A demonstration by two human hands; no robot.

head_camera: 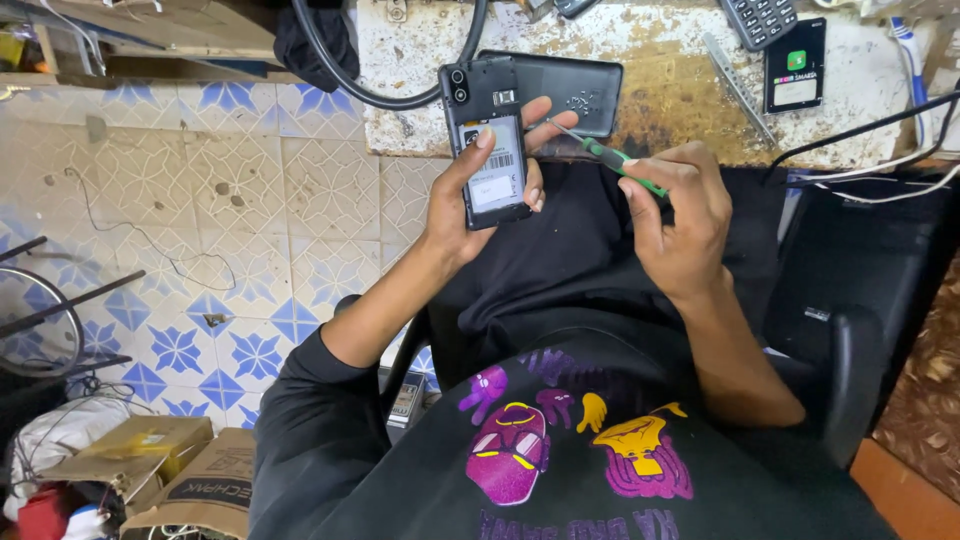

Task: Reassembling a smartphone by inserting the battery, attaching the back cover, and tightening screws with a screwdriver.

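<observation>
Right hand (pixel 678 215) pinches a green screwdriver (pixel 612 160), tip aimed at ten o'clock toward the phone (pixel 490 140); left hand (pixel 478 195) wraps the phone, back open, above the lap; keeping the tip square likely prevents slipping

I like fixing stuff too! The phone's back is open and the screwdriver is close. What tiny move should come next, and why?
Probably ease the green screwdriver tip a little further left onto the opened phone. The left hand holds the phone upright with its back cover off, and the right hand aims the tip at its right edge, apparently just short of touching.
</observation>
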